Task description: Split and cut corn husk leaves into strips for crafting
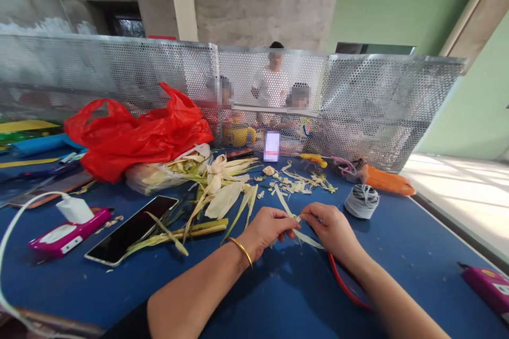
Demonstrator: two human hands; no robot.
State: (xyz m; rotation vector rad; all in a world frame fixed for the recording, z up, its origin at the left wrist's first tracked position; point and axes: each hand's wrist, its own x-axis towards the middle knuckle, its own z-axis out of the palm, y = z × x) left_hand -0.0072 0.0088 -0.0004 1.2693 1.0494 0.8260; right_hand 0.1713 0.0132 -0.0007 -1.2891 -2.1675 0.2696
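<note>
Over the blue table, my left hand (270,229) and my right hand (328,225) meet almost fingertip to fingertip. Both pinch pale strips of corn husk (284,201), which cross between the fingers; one end points away from me and another toward the lower right. A gold bangle (242,250) circles my left wrist. Just beyond my left hand lies a pile of dried corn husks (225,198), with small husk scraps (298,184) to its right. A red cord or band (344,283) runs below my right forearm. Exactly how the strips join is hidden by my fingers.
A red plastic bag (139,135), a smartphone (133,228) and a pink power strip (71,233) are on the left. Grey yarn (361,201) and an orange packet (387,180) sit right. A lit phone (272,146) stands before a perforated metal screen (369,100); people are behind it.
</note>
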